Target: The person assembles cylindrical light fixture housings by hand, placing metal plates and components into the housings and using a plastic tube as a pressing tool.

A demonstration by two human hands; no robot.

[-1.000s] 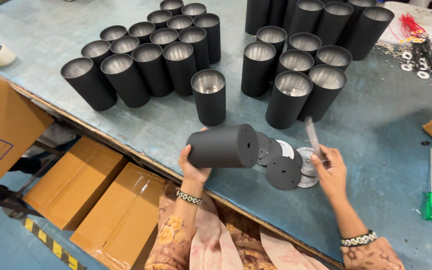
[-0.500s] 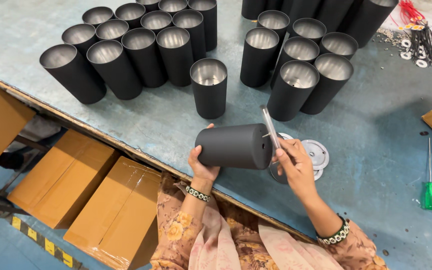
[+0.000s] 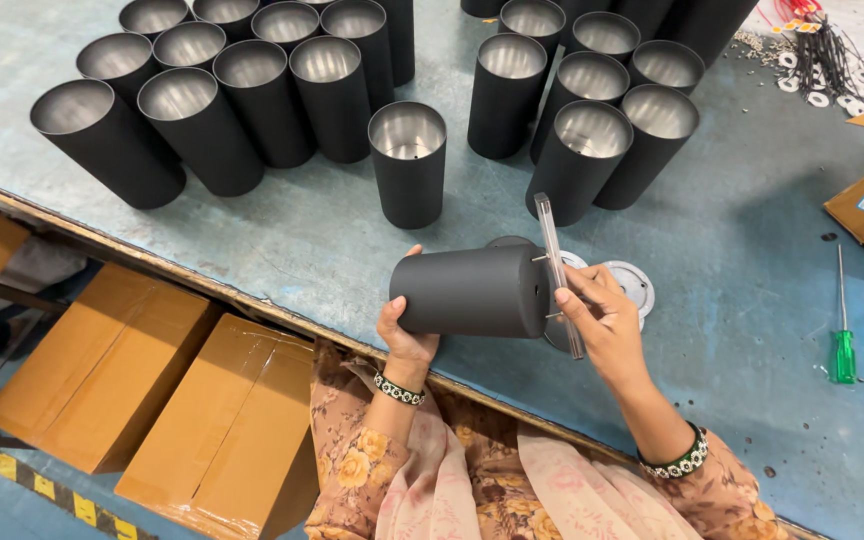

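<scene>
The blue-grey workbench [image 3: 282, 235] carries two clusters of upright black cylinders, one at the left [image 3: 202, 95] and one at the right [image 3: 592, 110], with a single cylinder [image 3: 407, 165] standing apart between them. Cardboard boxes [image 3: 152, 400] sit on the floor below the bench edge. The black cylinder in hand [image 3: 472, 291] lies on its side just above the near edge, long axis running left to right, closed end toward the left hand [image 3: 404, 338], which clasps it from beneath. At its right end face the right hand [image 3: 602, 320] pinches a thin clear strip [image 3: 557, 270], held nearly upright across that face, touching or just clear of small pins there. Flat round discs [image 3: 632, 285] lie behind it. A green-handled screwdriver [image 3: 841, 330] rests well apart to the right.
</scene>
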